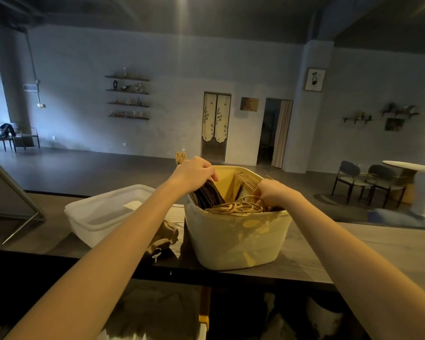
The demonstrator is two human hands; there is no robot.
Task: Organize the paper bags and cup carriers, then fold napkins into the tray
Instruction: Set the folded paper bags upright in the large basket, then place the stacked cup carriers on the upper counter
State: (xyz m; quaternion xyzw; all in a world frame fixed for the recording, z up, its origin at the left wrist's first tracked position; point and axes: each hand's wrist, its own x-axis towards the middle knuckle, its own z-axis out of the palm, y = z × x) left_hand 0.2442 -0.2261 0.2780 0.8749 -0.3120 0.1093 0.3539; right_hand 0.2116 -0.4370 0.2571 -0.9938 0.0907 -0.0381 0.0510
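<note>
A cream plastic bin (233,238) stands on the dark counter and holds brown paper bags with twine handles (241,207). My left hand (194,174) grips a stack of flat brown paper bags (210,196) at the bin's left side, their handles sticking up behind the hand. My right hand (274,192) is closed on bags and twine handles at the bin's right side. A crumpled brown cup carrier (165,235) lies on the counter left of the bin, partly hidden by my left forearm.
A clear plastic tray (91,217) with something white inside sits left of the bin. A framed board (8,192) leans at the far left. Chairs and a round table (402,168) stand beyond the counter at right. Shelves below the counter hold dim items.
</note>
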